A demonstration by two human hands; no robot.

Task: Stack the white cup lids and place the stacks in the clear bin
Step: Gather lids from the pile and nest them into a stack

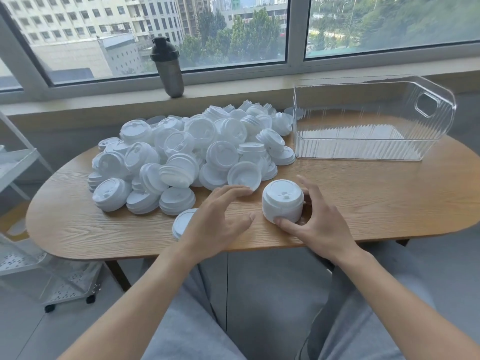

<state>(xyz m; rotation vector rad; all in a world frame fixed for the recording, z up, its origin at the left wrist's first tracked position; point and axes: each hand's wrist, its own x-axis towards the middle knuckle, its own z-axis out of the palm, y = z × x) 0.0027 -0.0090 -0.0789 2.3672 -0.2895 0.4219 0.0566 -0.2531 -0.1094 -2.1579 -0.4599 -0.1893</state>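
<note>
Gripping a short stack of lids (283, 201) on the wooden surface (376, 201), the right hand (315, 216) curls round it, thumb at the near base, fingers behind the far side; stack stands upright, top lid facing up with its sip tab showing; left hand (220, 216) is spread and relaxed, fingers straight, fingertips touching a tilted lid (244, 175) at the near edge of the pile, holding nothing; a single lid (181, 222) lies flat on the surface, partly hidden under the left wrist; big loose pile of white lids (187, 152) fills the middle of the surface, left of the clear bin (363, 149); clear bin sits at the far right of the surface, ribbed walls, handle cutout on its right end, no lids visible inside; dark shaker bottle (167, 67) stands on the windowsill (233, 87) behind the pile; white wheeled rack (31, 268) at the left on the floor; no readable writing or brand on anything.
</note>
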